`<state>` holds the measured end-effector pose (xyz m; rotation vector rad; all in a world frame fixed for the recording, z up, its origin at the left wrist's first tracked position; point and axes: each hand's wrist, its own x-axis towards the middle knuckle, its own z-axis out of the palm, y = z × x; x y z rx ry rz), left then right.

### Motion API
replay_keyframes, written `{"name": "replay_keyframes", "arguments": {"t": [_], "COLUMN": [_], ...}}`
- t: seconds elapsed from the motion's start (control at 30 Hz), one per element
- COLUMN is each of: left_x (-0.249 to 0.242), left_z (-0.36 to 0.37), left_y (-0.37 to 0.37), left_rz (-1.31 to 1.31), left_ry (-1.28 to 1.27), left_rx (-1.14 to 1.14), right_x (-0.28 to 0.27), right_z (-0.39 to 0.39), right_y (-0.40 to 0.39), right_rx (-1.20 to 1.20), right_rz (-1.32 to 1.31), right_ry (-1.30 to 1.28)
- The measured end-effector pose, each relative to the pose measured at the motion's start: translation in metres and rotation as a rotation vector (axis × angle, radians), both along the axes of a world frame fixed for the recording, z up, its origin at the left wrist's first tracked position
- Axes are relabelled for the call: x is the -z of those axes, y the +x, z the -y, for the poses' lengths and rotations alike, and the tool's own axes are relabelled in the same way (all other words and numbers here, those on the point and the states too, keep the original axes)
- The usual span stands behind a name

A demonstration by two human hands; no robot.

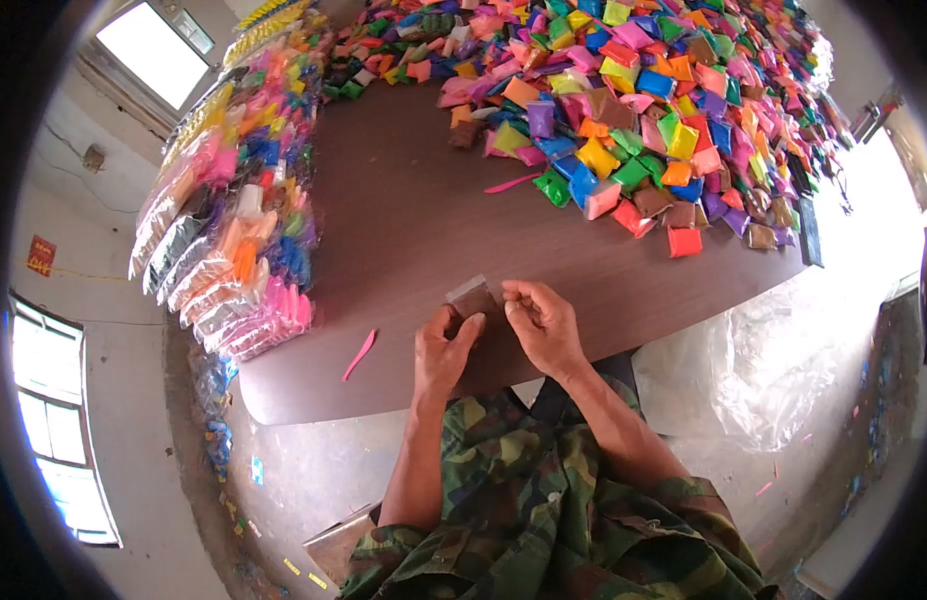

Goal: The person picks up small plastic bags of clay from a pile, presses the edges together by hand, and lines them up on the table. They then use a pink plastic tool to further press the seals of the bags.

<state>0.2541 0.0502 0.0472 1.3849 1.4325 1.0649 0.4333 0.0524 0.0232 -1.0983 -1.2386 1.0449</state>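
A small brown packet (475, 302) with a clear plastic top edge is gripped between the thumb and fingers of my left hand (442, 352), just above the table's near edge. Close to the packet's right side is my right hand (547, 328), its fingers curled and the thumb near the index finger. Whether those fingertips pinch anything is too small to tell. To the left of my hands a pink plastic knife-shaped tool (360, 355) lies on the brown table (394, 220).
A large heap of colourful small packets (624, 130) covers the table's far right. Stacked clear bags of coloured packets (234, 220) line its left side. Another pink tool (512, 184) lies by the heap. A big clear plastic bag (774, 360) hangs below the right edge.
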Motion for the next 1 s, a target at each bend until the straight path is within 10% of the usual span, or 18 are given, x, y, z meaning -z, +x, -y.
{"name": "replay_keyframes", "arguments": {"t": [0.37,1.0], "left_x": [-0.001,0.014], "left_z": [-0.030,-0.040], "left_y": [-0.046,-0.045], "left_rz": [-0.157,-0.304], "left_ry": [0.083,0.234], "left_rx": [-0.202,-0.267], "right_x": [0.002,0.004], "right_z": [-0.009,-0.013], "right_y": [0.017,0.020], "right_rx": [-0.071,-0.054], "right_rz": [-0.543,-0.513], "right_ry": [-0.100,-0.138]}}
